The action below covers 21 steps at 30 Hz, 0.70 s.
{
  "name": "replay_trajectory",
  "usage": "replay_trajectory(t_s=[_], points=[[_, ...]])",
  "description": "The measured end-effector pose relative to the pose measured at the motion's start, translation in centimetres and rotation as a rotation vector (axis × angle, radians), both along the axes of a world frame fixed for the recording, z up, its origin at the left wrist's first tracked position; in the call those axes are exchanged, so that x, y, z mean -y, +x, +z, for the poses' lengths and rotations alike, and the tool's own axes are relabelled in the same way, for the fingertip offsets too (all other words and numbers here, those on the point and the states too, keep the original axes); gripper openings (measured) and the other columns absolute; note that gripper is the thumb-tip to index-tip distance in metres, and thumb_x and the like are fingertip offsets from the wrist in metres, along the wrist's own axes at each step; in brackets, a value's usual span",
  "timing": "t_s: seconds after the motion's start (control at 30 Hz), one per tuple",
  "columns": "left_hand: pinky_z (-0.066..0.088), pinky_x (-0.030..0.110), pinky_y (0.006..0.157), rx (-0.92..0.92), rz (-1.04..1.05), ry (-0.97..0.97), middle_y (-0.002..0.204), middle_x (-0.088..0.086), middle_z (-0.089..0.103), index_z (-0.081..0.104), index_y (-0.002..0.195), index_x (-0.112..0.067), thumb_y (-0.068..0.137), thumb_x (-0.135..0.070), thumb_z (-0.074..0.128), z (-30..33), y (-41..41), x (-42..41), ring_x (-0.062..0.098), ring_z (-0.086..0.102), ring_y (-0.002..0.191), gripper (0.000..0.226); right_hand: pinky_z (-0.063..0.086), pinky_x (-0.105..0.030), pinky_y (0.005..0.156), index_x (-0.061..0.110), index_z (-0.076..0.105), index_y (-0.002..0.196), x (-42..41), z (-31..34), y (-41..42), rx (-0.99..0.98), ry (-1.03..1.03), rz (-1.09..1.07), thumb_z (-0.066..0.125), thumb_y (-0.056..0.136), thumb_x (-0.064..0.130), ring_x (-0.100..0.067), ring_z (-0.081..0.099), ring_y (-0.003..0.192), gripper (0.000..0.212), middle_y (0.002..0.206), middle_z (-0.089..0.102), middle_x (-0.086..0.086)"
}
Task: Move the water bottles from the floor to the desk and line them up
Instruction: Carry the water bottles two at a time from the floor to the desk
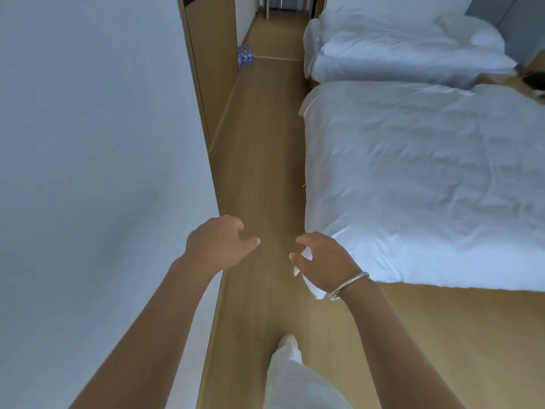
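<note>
Fingers (250,242) well short of water bottles (245,55)

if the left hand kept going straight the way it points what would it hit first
Probably nothing close: the left hand points up the bare floor between wall and bed. The bottles stand far ahead in roughly that line, though depth is hard to judge.

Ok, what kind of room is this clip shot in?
Most likely a hotel twin room: two beds made up in white duvets, the near bed and the far bed, a wood-look floor, and a pack of water bottles by the wall.
</note>
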<state>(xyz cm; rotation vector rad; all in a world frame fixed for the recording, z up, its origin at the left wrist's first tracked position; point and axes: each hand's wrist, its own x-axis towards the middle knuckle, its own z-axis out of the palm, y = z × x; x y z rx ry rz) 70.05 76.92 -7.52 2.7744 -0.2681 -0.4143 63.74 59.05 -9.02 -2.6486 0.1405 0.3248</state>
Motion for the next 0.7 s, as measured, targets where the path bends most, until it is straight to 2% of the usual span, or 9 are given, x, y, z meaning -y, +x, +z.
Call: replay_trajectory(t_s=[0.07, 0.2, 0.3, 0.4, 0.5, 0.57, 0.7], points=[[0.037, 0.027, 0.078, -0.005, 0.014, -0.026, 0.106, -0.004, 0.059, 0.056, 0.119, -0.018, 0.089, -0.051, 0.051, 0.1, 3.8, 2.0, 0.016, 0.054, 0.097, 0.045, 0.033, -0.027, 0.100, 0.008, 0.050, 0.127, 2.3, 0.2, 4.1, 0.019, -0.009, 0.002, 0.046, 0.096, 0.032, -0.022, 0.045, 0.123, 0.040, 0.133, 0.051, -0.007], [0.039, 0.028, 0.083, 0.002, 0.039, -0.037, 0.117, -0.003, 0.060, 0.052, 0.128, -0.020, 0.090, -0.052, 0.050, 0.1, 11.1, 5.7, 0.018, 0.057, 0.106, 0.049, 0.032, -0.027, 0.103, 0.011, 0.047, 0.132, 6.5, 0.3, 11.7, 0.027, -0.019, 0.022, 0.046, 0.096, 0.033, -0.020, 0.043, 0.126, 0.043, 0.136, 0.048, -0.005], [0.038, 0.026, 0.080, 0.018, 0.052, -0.054, 0.116, -0.002, 0.062, 0.049, 0.132, -0.020, 0.091, -0.051, 0.048, 0.1, 15.6, 7.8, 0.020, 0.062, 0.102, 0.051, 0.032, -0.028, 0.105, 0.012, 0.045, 0.135, 9.2, 0.0, 16.9, 0.042, -0.037, 0.033, 0.046, 0.096, 0.034, -0.019, 0.042, 0.128, 0.045, 0.139, 0.047, -0.004], [0.036, 0.027, 0.083, 0.016, 0.055, -0.054, 0.121, -0.002, 0.060, 0.048, 0.133, -0.018, 0.091, -0.050, 0.048, -0.3, 20.0, 9.1, 0.018, 0.057, 0.108, 0.052, 0.032, -0.028, 0.105, 0.013, 0.045, 0.135, 10.8, -0.4, 21.7, 0.027, -0.025, 0.035, 0.047, 0.095, 0.035, -0.019, 0.042, 0.128, 0.046, 0.139, 0.047, -0.004], [0.035, 0.026, 0.078, 0.016, 0.071, -0.056, 0.118, 0.001, 0.062, 0.049, 0.132, -0.018, 0.091, -0.050, 0.049, -0.9, 25.6, 10.1, 0.017, 0.056, 0.101, 0.052, 0.032, -0.027, 0.105, 0.013, 0.045, 0.136, 11.8, -0.9, 27.1, 0.009, -0.026, 0.060, 0.047, 0.095, 0.034, -0.019, 0.042, 0.128, 0.046, 0.139, 0.047, -0.005], [0.036, 0.026, 0.076, 0.004, 0.066, -0.065, 0.117, 0.001, 0.062, 0.047, 0.134, -0.018, 0.091, -0.050, 0.049, -1.3, 29.5, 10.7, 0.018, 0.058, 0.105, 0.054, 0.032, -0.026, 0.104, 0.012, 0.045, 0.135, 12.5, -1.2, 30.9, 0.012, -0.023, 0.062, 0.047, 0.095, 0.034, -0.019, 0.042, 0.127, 0.045, 0.138, 0.048, -0.005], [0.042, 0.029, 0.084, -0.014, 0.058, -0.088, 0.119, 0.001, 0.062, 0.045, 0.137, -0.017, 0.090, -0.052, 0.050, -2.1, 38.6, 12.2, 0.018, 0.058, 0.108, 0.059, 0.034, -0.027, 0.102, 0.012, 0.044, 0.136, 13.4, -1.4, 39.7, 0.009, -0.032, 0.064, 0.047, 0.095, 0.034, -0.019, 0.046, 0.122, 0.046, 0.135, 0.049, -0.005]])
